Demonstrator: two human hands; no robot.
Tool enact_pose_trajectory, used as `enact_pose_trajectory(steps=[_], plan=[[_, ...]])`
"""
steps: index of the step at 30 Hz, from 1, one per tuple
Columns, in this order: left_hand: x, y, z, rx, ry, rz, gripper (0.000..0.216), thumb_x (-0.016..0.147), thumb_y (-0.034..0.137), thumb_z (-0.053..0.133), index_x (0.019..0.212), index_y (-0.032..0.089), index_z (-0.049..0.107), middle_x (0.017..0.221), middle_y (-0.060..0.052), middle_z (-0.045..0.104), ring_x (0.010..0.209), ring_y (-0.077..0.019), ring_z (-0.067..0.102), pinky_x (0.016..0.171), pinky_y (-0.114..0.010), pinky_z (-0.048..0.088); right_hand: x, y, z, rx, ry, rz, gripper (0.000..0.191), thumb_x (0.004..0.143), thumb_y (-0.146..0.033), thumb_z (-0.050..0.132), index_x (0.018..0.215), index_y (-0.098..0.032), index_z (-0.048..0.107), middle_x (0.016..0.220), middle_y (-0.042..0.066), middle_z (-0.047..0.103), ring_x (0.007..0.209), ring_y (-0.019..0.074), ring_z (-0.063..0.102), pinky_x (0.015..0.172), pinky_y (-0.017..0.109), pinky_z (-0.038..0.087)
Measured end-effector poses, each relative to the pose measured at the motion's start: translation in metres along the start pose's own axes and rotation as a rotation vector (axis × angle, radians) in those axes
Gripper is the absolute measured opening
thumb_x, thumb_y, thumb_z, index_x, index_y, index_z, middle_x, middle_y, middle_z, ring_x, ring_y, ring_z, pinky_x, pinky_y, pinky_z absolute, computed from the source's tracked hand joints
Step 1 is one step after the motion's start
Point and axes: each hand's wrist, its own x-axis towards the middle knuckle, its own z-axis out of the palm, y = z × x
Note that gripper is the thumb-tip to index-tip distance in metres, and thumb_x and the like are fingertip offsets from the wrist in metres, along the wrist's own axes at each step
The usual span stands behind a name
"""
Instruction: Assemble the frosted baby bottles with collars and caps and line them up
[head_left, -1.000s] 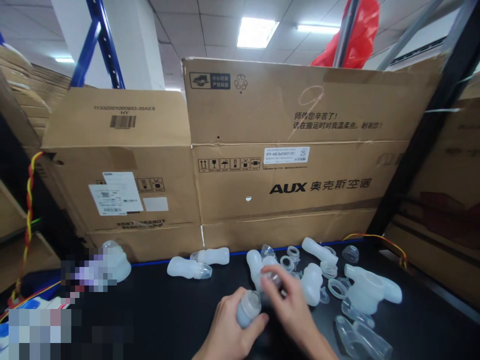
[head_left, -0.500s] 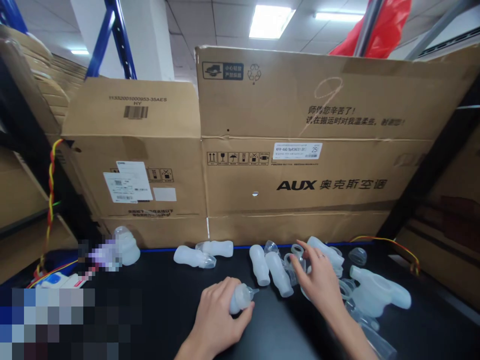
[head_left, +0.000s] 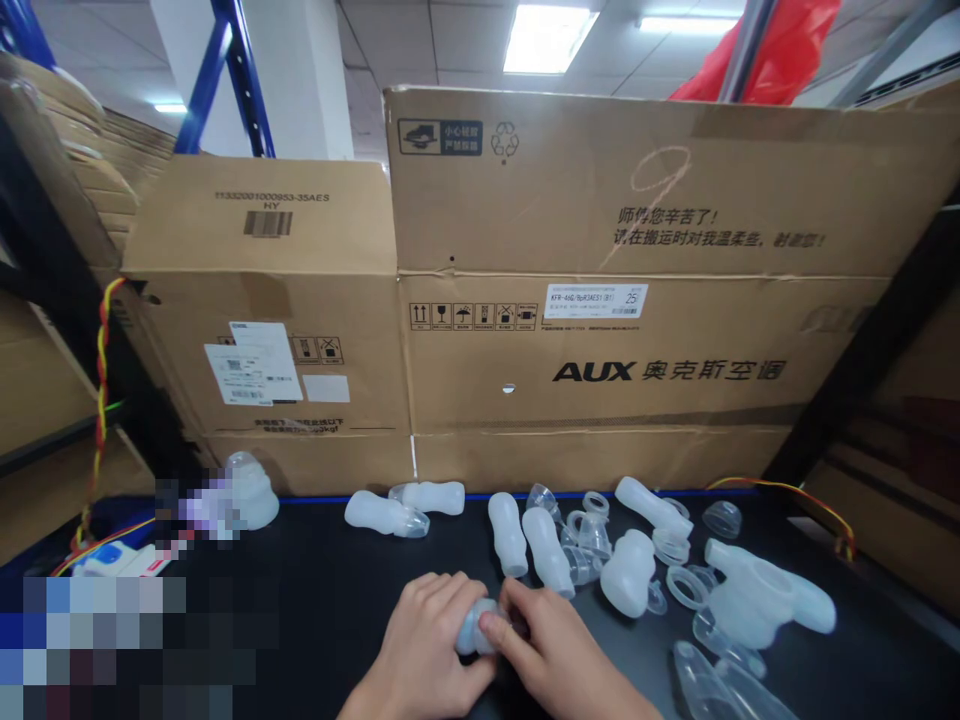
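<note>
My left hand [head_left: 429,640] is wrapped round a small translucent baby bottle [head_left: 471,637] above the black table, at the lower middle. My right hand [head_left: 562,650] closes on the bottle's top end, its thumb pressed on it. The fingers hide the tip and whatever else may be pinched there. Just beyond my hands lie two frosted bottle bodies [head_left: 546,550]. Right of them, a rounder bottle body [head_left: 630,575] rests beside clear collar rings [head_left: 686,588].
Two more bottles [head_left: 386,513] lie at the back, left of centre. A large frosted piece [head_left: 772,595] and clear funnel-like parts [head_left: 712,680] are on the right. A cardboard sheet [head_left: 480,400] walls off the back. Wires [head_left: 810,500] run at the right corner.
My right hand has come left from the loose rings and parts to the bottle in my left hand. The bottle's tip, visible before, is now covered by fingers.
</note>
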Motion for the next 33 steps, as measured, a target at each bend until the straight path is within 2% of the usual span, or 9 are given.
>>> enact_pose_trajectory(steps=[10,12,14,16,18,21,24,27,33], plan=[[0.003,0.004,-0.005,-0.220,-0.017,-0.058,0.022,0.076,0.028,0.079,0.093,0.027,0.065,0.080,0.003,0.073,0.070,-0.0176,0.070,0.068,-0.026,0.054,0.012,0.010,-0.010,0.507,-0.062,-0.031,0.055,0.094,-0.068,0.056,0.068,-0.020,0.049,0.056,-0.007,0.039,0.052,0.0097,0.034,0.049,0.023,0.025],[0.002,-0.004,-0.006,-0.208,0.027,-0.093,0.017,0.081,0.030,0.074,0.093,0.026,0.063,0.077,0.003,0.070,0.066,-0.0162,0.068,0.065,-0.024,0.052,0.013,0.015,-0.026,0.588,0.109,0.016,0.056,0.092,-0.073,0.053,0.070,-0.022,0.048,0.053,-0.007,0.040,0.047,0.0101,0.035,0.045,0.023,0.026],[0.002,-0.016,-0.010,-0.153,0.096,-0.133,0.014,0.086,0.033,0.070,0.093,0.025,0.061,0.075,0.003,0.068,0.063,-0.0156,0.065,0.063,-0.024,0.051,0.011,0.029,-0.049,0.581,0.461,0.043,0.054,0.091,-0.074,0.052,0.074,-0.023,0.049,0.056,-0.006,0.044,0.048,0.0120,0.039,0.046,0.023,0.031],[0.002,-0.029,-0.017,-0.115,0.121,-0.144,0.013,0.091,0.036,0.064,0.097,0.025,0.060,0.076,0.002,0.067,0.063,-0.0159,0.063,0.062,-0.024,0.050,0.008,0.049,-0.073,0.407,0.733,0.050,0.047,0.091,-0.068,0.056,0.086,-0.022,0.058,0.065,-0.002,0.055,0.057,0.0158,0.049,0.053,0.026,0.040],[0.003,-0.036,-0.023,-0.125,0.102,-0.117,0.013,0.096,0.036,0.054,0.101,0.025,0.060,0.078,0.001,0.067,0.064,-0.0163,0.063,0.063,-0.024,0.049,0.005,0.072,-0.090,0.100,0.833,0.113,0.044,0.085,-0.065,0.066,0.096,-0.022,0.065,0.074,0.001,0.063,0.064,0.0198,0.055,0.061,0.031,0.045],[0.006,-0.033,-0.028,-0.136,0.064,-0.077,0.017,0.098,0.034,0.047,0.104,0.025,0.059,0.082,-0.001,0.068,0.068,-0.0175,0.065,0.065,-0.024,0.050,0.002,0.090,-0.096,-0.329,0.836,0.139,0.044,0.086,-0.062,0.064,0.109,-0.025,0.073,0.094,0.008,0.068,0.084,0.0294,0.061,0.077,0.043,0.049],[0.007,-0.021,-0.026,-0.103,0.046,-0.081,0.015,0.094,0.030,0.053,0.108,0.025,0.059,0.088,-0.001,0.071,0.076,-0.0194,0.070,0.070,-0.026,0.053,0.002,0.077,-0.081,-0.537,0.884,0.072,0.042,0.092,-0.058,0.060,0.117,-0.028,0.075,0.115,0.014,0.062,0.101,0.0363,0.058,0.087,0.054,0.047],[0.005,-0.011,-0.018,-0.091,0.057,-0.109,0.021,0.088,0.031,0.064,0.107,0.028,0.058,0.086,0.001,0.074,0.075,-0.0203,0.073,0.071,-0.028,0.054,0.001,0.041,-0.051,-0.449,0.801,-0.060,0.038,0.096,-0.052,0.061,0.122,-0.027,0.071,0.110,0.013,0.062,0.100,0.0331,0.058,0.089,0.051,0.048],[-0.002,-0.009,0.006,-0.144,0.018,-0.085,0.063,0.066,0.014,0.069,0.124,0.028,0.049,0.090,0.001,0.077,0.073,-0.0229,0.075,0.066,-0.029,0.054,-0.006,-0.015,0.007,-0.261,0.356,-0.226,0.056,0.086,-0.043,0.077,0.135,-0.028,0.057,0.106,0.006,0.068,0.095,0.0286,0.061,0.087,0.043,0.051]])
